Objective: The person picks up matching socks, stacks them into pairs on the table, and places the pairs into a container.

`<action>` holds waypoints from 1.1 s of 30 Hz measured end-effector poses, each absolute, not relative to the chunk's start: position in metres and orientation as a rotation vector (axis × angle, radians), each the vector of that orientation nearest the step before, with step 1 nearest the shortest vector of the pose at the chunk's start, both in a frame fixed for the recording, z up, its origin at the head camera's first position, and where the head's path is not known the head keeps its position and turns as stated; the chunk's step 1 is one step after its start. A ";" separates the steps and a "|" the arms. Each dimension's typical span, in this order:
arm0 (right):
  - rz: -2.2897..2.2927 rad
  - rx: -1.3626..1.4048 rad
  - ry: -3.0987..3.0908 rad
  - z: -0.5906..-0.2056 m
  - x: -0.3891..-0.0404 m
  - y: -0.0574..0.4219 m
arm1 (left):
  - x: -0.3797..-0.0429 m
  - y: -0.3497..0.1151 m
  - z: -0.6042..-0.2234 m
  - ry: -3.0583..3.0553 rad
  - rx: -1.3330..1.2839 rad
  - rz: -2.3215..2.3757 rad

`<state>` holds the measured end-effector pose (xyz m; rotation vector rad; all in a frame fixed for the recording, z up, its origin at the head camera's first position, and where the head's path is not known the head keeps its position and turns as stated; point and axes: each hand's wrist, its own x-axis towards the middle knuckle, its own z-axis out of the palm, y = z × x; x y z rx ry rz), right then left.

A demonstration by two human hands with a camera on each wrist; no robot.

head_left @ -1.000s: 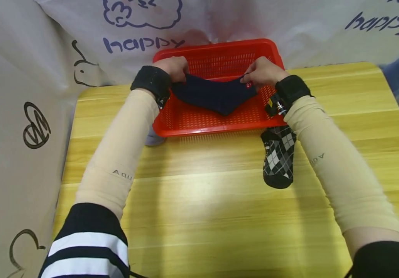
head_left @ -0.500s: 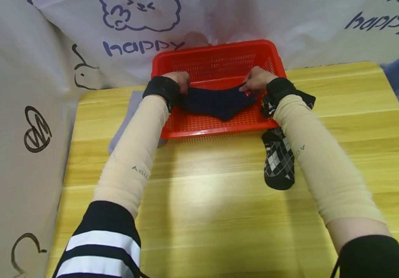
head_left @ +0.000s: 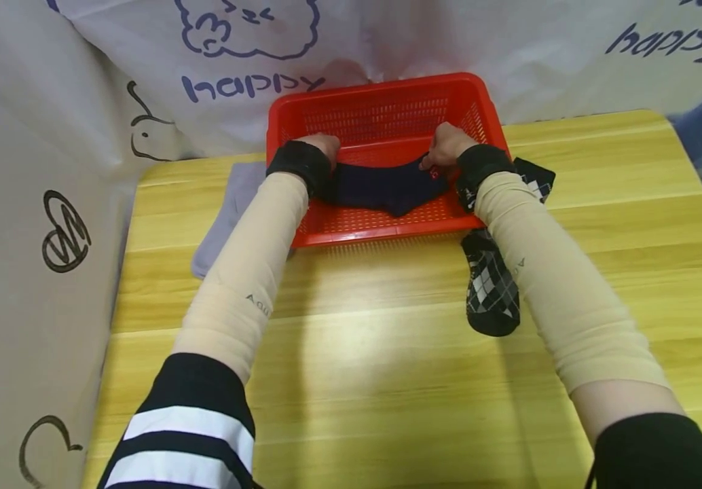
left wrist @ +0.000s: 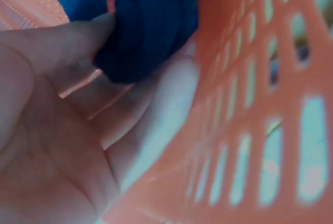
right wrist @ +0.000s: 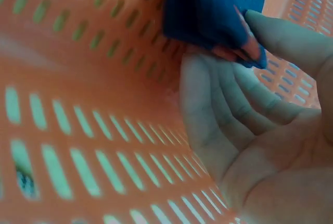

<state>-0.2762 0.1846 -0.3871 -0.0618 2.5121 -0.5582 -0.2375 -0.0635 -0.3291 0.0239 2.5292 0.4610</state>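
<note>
A navy sock with a small red mark lies stretched sideways, low inside a red plastic basket. My left hand pinches its left end; in the left wrist view, the thumb and fingers meet the dark blue fabric beside the slotted wall. At the other end my right hand pinches the sock near the red mark. The right wrist view has the thumb on top of the folded fabric and the fingers beneath it. Both wrists wear black bands, which hide part of the basket.
A greyish-purple folded cloth lies left of the basket, partly behind my left forearm. A black-and-grey argyle sock lies by the basket's front right, with a similar patterned piece right of it. White sheeting hangs behind the wooden table.
Both hands have come down and nearer with the navy sock, lower into the basket. The left forearm has shifted right, uncovering the greyish-purple cloth; the right forearm has shifted left, uncovering the patterned piece.
</note>
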 end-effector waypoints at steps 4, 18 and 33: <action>-0.490 -0.067 2.589 -0.381 -0.274 0.179 | -0.245 -0.060 -0.330 2.683 0.449 0.040; -0.480 -0.355 2.433 -0.364 -0.252 0.123 | -0.255 -0.036 -0.331 2.407 0.392 0.163; -0.250 -0.314 2.339 -0.377 -0.249 0.117 | -0.252 -0.047 -0.346 2.359 0.237 0.276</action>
